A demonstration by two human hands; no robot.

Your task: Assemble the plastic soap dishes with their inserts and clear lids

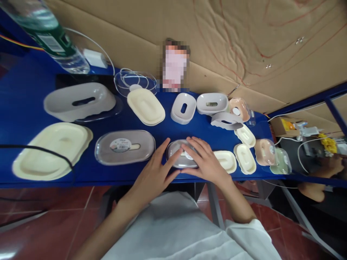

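Observation:
A small grey oval dish (176, 159) under a clear lid, with a white round label, lies near the table's front edge between my two hands. My left hand (155, 168) reaches its left side, index finger stretched over the lid and thumb along the near edge. From the right, my right hand (208, 164) lies over the lid with fingers spread and straight, covering part of the label. Left of them is a larger grey dish (143, 139) with a clear lid and label. Beside my right hand sits a small cream tray (226, 161).
Grey slotted bases (189, 112) and a cream tray (146, 106) stand farther back. Lidded peach (264, 151) and green (283, 162) dishes are at right. A water bottle (58, 43), a blurred-out upright object (175, 66) and a black cable (40, 147) are around. Another person's arm (311, 189) shows far right.

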